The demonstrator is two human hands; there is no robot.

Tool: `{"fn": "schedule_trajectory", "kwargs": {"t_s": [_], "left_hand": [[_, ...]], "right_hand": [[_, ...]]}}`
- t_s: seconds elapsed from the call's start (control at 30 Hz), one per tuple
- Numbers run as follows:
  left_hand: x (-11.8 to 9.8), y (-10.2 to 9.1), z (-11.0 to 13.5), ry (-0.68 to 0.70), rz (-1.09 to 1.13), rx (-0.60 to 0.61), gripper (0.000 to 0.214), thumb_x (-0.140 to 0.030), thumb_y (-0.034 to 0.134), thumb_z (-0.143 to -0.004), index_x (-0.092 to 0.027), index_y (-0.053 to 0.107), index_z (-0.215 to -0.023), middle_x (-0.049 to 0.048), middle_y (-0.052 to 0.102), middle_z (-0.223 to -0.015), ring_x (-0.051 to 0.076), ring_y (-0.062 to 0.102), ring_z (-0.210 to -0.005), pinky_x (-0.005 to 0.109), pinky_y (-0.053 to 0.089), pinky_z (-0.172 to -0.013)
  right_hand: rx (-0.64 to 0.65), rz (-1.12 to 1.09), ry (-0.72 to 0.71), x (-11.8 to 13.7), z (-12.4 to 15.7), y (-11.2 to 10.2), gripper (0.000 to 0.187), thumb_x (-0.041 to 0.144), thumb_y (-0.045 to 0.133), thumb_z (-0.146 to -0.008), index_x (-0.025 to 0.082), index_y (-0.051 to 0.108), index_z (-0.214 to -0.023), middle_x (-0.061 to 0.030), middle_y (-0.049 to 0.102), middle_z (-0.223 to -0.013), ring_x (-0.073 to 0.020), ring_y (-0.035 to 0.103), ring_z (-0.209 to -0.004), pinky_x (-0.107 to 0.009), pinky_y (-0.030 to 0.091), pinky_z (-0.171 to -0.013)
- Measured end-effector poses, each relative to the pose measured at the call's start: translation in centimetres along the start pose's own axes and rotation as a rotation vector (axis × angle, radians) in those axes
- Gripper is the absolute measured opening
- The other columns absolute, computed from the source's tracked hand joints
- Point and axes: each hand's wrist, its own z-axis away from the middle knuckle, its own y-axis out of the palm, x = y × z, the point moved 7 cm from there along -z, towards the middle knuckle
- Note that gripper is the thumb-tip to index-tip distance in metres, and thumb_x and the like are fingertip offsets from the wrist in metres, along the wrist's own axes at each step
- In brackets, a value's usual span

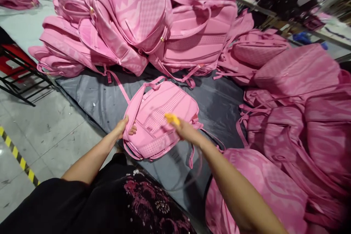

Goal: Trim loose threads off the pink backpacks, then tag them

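Your left hand (124,126) is clamped on the left side of the backpack (153,131), thumb on top and fingertips curled under its edge. The backpack lies flat, back panel up, at the near edge of the table (219,98), on the grey sheet that covers it. Its straps trail loose toward the far side and over the near edge. Your right hand (183,129) hovers over the backpack's right half and pinches a small yellow piece (172,118) at its fingertips. The hand and the piece are both blurred, so you cannot tell what the piece is or whether it touches the panel. Along the far edge of the table a pile (137,18) of pink backpacks lies heaped, its nearest straps reaching close to yours. More bags (296,117) crowd the right edge, and one sits under your right forearm at the near right corner. Past the left edge you see the grey floor (41,128), a strip of yellow-and-black tape (16,155) and a dark metal rack (16,69).
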Motion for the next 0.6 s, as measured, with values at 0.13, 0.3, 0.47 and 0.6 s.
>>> {"fn": "schedule_trajectory", "kwargs": {"t_s": [0.13,0.3,0.47,0.6], "left_hand": [[-0.1,-0.2,-0.7,-0.025,0.014,0.06,0.066,-0.068,0.032,-0.092,-0.009,0.059,-0.102,0.0113,0.069,-0.068,0.017,0.067,-0.054,0.024,0.053,-0.048],[-1.7,-0.3,0.2,0.218,-0.371,-0.047,0.065,-0.066,0.043,-0.089,-0.011,0.052,-0.123,0.02,0.068,-0.106,0.028,0.07,-0.093,0.041,0.057,-0.08],[-2.9,6.8,7.2,1.094,-1.15,0.029,0.065,-0.037,0.059,-0.088,-0.02,0.037,-0.147,0.0163,0.032,-0.157,0.034,0.023,-0.148,0.055,0.019,-0.12],[4.0,13.8,7.9,1.027,-1.55,0.452,0.092,-0.043,0.071,-0.078,-0.016,0.026,-0.153,0.0204,0.014,-0.162,0.038,0.017,-0.149,0.056,0.025,-0.116]], "right_hand": [[0.086,0.101,0.016,2.4,-1.2,0.5,0.036,0.051,0.075,-0.075,0.019,0.063,-0.08,0.0029,0.058,-0.054,-0.0111,0.048,-0.045,-0.021,0.037,-0.046],[0.157,0.179,0.135,1.6,-1.5,-2.5,0.036,0.053,0.062,-0.086,0.018,0.064,-0.088,0.0035,0.054,-0.049,-0.011,0.045,-0.039,-0.022,0.035,-0.045],[-0.077,0.488,0.418,-1.3,2.1,-9.3,0.032,0.044,0.053,-0.094,0.014,0.063,-0.099,-0.0006,0.056,-0.053,-0.0136,0.049,-0.044,-0.025,0.036,-0.051],[0.071,0.489,0.402,-1.2,4.5,-8.9,0.023,0.039,0.056,-0.093,0.018,0.062,-0.098,-0.0008,0.06,-0.06,-0.0135,0.052,-0.048,-0.024,0.037,-0.054]]}}
